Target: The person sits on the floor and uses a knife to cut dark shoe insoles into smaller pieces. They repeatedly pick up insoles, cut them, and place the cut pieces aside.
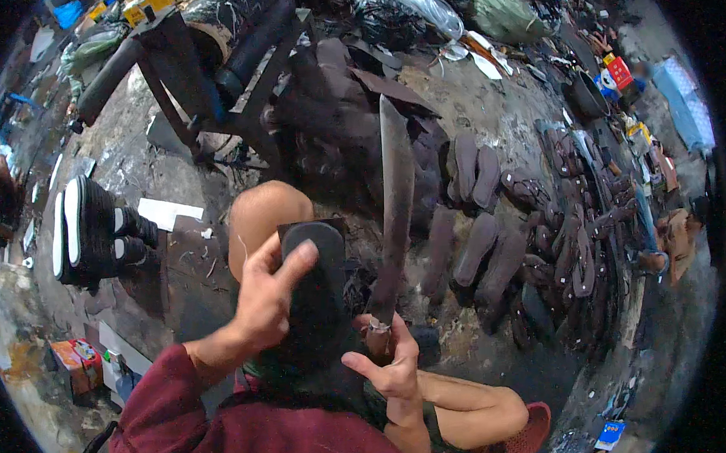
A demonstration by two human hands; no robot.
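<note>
Black sole point(321, 281) clamped in our left hand point(269, 295), long knife point(397, 197) gripped in our right hand point(395, 367); if the sole slips, we could nick our bare knee point(270, 202)!

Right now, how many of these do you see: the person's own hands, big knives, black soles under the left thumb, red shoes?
Own hands: 2, left hand and right hand
Big knife: 1
Black sole under the left thumb: 1
Red shoe: 1
Total: 5
</note>
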